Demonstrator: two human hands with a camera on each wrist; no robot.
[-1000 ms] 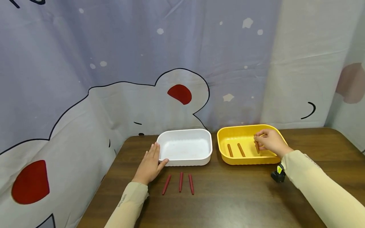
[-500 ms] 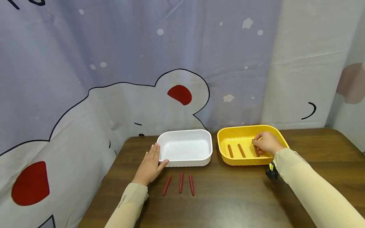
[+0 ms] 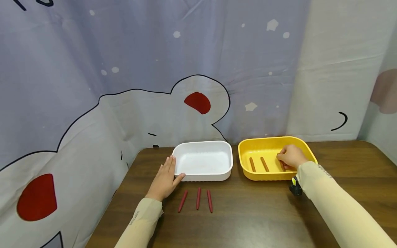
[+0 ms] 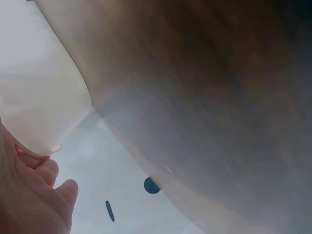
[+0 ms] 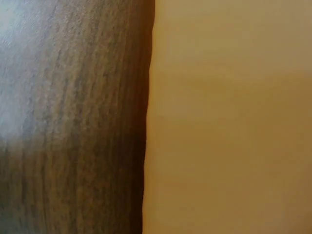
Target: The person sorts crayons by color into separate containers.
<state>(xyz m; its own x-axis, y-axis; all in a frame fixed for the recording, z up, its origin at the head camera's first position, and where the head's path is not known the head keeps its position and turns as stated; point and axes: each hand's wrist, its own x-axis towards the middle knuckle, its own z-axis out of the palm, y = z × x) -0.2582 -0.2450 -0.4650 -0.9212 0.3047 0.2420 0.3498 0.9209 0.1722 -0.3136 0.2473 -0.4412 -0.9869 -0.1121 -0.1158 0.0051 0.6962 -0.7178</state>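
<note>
The right hand (image 3: 292, 156) pinches a brown stick (image 3: 282, 165) between thumb and fingers, as we see, and the left hand (image 3: 163, 181) grasps nothing: its fingers are straight and rest against the near side of the white tray (image 3: 203, 162). The held stick is inside the yellow tray (image 3: 263, 176), below the right fingers; we cannot tell if its lower end touches the tray floor. To the left of this hand, in the same tray, we find two loose brown sticks (image 3: 264, 164), apart from each other. The white tray stands just to the right of the left hand. Between this hand and the right forearm, nearer to the person, three dark red sticks (image 3: 198, 198) lie on the wooden table (image 3: 248, 217). Beyond both hands we notice a printed curtain (image 3: 201, 44).
</note>
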